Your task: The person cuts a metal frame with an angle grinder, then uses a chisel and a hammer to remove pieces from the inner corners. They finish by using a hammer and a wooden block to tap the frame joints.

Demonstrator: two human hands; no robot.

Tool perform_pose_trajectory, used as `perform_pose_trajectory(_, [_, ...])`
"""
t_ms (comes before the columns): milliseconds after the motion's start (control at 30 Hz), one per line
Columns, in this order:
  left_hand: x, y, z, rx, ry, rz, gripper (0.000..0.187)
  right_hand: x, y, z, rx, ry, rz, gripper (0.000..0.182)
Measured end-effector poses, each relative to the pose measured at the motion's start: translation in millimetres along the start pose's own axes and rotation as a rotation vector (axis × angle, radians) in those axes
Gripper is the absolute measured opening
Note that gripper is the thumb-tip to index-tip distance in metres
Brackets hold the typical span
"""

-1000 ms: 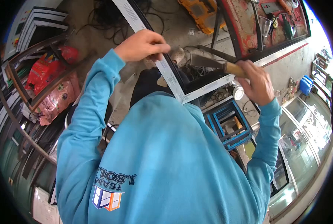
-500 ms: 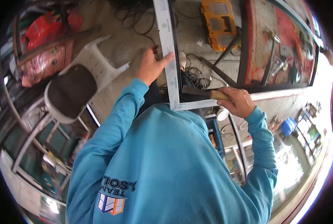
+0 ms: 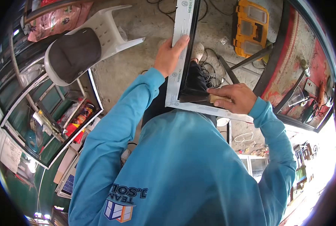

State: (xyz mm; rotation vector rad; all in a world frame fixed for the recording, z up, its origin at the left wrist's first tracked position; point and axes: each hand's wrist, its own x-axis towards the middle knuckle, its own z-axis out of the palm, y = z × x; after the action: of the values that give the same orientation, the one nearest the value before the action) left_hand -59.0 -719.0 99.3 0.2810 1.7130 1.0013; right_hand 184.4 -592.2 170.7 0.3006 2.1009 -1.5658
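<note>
A frame point(image 3: 183, 23) covered in white printed protective film with a dark inner edge stands before my body, its corner near my waist. My left hand point(image 3: 170, 55) is closed around its long side, thumb lying over the film. In my right hand point(image 3: 239, 98) is a wooden-handled scraper point(image 3: 195, 98) with a flat dark blade. Its blade lies at the inside corner of the frame, along the short side. Whether the edge presses into the corner cannot be made out. My right index finger stretches along the handle.
A grey chair with a dark seat point(image 3: 74, 54) stands at left, near metal-framed panels point(image 3: 47, 165). An orange organizer case point(image 3: 251, 28) and black cables point(image 3: 212, 71) lie on the concrete floor. At right, a red-topped table point(image 3: 288, 49) holds a clear cup point(image 3: 297, 96) and tools.
The view has shifted, and the frame appears lower and tilted slightly differently. The scraper has moved down and left into the frame's inside corner. Both hands keep their holds.
</note>
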Motion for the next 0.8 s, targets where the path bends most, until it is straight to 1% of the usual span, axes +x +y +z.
perform_pose_trajectory(100, [-1.1,-1.3,1.3,-0.021,0.014,0.012,0.081,4.4,7.6,-2.5,0.023,-0.032,-0.021,0.044])
perform_pose_trajectory(200, [-4.1,2.8,1.6,-0.035,0.019,-0.022,0.079,11.2,7.4,-6.1,-0.042,-0.095,-0.033,0.044])
perform_pose_trajectory(333, [-5.7,3.7,4.7,-0.089,0.044,-0.027,0.075,20.1,4.1,-9.4,-0.054,-0.155,0.001,0.042])
perform_pose_trajectory(367, [-6.0,3.6,6.3,-0.143,0.053,-0.010,0.073,21.3,4.1,-9.0,-0.067,-0.173,0.011,0.042])
perform_pose_trajectory(433, [-5.4,5.4,6.4,-0.195,0.061,0.003,0.071,22.7,6.5,-5.4,-0.076,-0.155,-0.005,0.042])
perform_pose_trajectory(500, [-7.1,7.0,6.6,-0.246,0.052,-0.040,0.070,20.3,4.4,-1.3,-0.081,-0.140,-0.014,0.042])
perform_pose_trajectory(600, [-8.0,6.2,5.4,-0.210,0.081,-0.038,0.071,12.1,-13.5,5.6,-0.094,-0.109,0.047,0.043])
perform_pose_trajectory(667, [-8.6,6.4,5.8,-0.219,0.095,-0.059,0.071,2.5,-29.7,13.3,0.004,-0.101,0.242,0.044])
perform_pose_trajectory(700, [-8.4,7.0,7.1,-0.229,0.115,-0.077,0.072,2.8,-34.4,13.4,0.002,-0.098,0.252,0.044])
perform_pose_trajectory(767, [-10.9,9.6,8.5,-0.229,0.117,-0.078,0.072,1.2,-43.3,13.9,-0.101,-0.086,0.272,0.044])
perform_pose_trajectory(800, [-10.5,11.9,8.5,-0.223,0.134,-0.070,0.072,6.9,-36.0,8.6,-0.157,-0.082,0.187,0.044])
